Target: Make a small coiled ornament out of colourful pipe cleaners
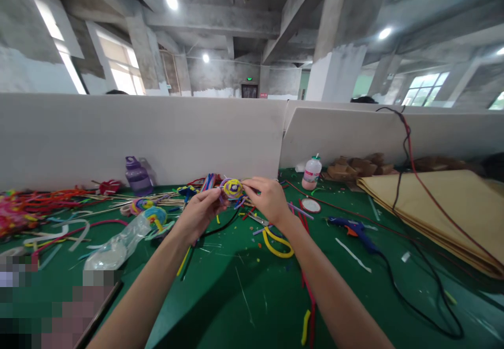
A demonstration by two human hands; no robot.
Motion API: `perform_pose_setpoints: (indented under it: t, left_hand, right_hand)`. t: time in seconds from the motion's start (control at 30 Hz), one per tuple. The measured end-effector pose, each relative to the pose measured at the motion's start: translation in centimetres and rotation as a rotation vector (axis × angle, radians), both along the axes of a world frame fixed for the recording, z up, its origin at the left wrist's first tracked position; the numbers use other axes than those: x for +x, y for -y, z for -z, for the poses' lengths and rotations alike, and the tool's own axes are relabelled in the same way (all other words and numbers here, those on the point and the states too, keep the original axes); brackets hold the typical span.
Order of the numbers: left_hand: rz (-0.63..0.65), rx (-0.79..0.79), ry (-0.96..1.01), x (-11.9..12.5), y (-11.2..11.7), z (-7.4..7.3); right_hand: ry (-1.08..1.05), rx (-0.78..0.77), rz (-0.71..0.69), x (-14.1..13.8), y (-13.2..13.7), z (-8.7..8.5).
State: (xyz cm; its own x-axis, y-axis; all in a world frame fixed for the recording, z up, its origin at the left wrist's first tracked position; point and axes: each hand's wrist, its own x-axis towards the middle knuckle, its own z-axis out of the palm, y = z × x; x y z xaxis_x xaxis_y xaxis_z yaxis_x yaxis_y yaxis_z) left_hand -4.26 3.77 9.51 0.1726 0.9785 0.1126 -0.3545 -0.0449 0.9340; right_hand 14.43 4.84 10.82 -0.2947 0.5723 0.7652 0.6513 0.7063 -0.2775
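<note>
In front of me, above the green table, I hold a small yellow and purple round piece (pixel 233 188) that looks coiled from pipe cleaners. My left hand (pixel 200 211) pinches it from the left side, thumb and fingers together. From the right, the fingertips of my right hand (pixel 270 200) close on its edge; the exact contact is partly hidden. Just below my right wrist lie scissors with yellow handles (pixel 279 244). Behind my hands is a bundle of striped coloured pipe cleaners (pixel 210 182).
A blue glue gun (pixel 356 230) with a black cord lies to the right, before stacked brown paper (pixel 437 202). Against the white partition stand a purple bottle (pixel 138 178) and a pink drink bottle (pixel 312 173). Red pipe cleaners (pixel 55 204) and a clear plastic piece (pixel 118 246) lie left.
</note>
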Motion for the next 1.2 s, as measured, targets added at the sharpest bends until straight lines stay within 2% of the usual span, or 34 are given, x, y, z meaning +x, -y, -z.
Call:
perform_pose_setpoints:
  t: [0.17,0.27,0.4,0.5,0.63,0.77,0.97,1.2]
  left_hand:
    - [0.045,0.022,-0.057,2.6,0.9,1.2]
    - [0.038,0.007,-0.059,4.6,1.9,2.7]
    - [0.05,-0.242,0.172,6.7,3.8,6.0]
    - [0.116,-0.305,0.189,7.4,5.2,8.0]
    - [0.135,-0.309,0.059,7.2,6.1,8.9]
    - [0.149,-0.29,-0.055,6.5,6.0,8.9]
    - [0.242,-0.214,-0.155,5.3,5.2,9.2]
    - [0.303,-0.162,-0.183,4.5,4.7,9.7]
  right_hand:
    - [-0.022,-0.027,0.055,2.1,1.6,1.6]
    - [-0.076,-0.063,0.101,3.7,2.9,3.1]
    - [-0.129,-0.139,0.088,4.9,4.9,5.9]
    - [-0.193,-0.206,0.061,5.1,6.1,8.1]
    - [-0.291,-0.302,0.025,5.3,6.9,10.0]
    - [-0.355,-0.425,-0.044,5.5,7.0,10.2]
    - [-0.372,-0.628,-0.107,6.2,7.0,9.2]
    - [-0.33,-0.66,-0.134,6.6,6.8,8.7]
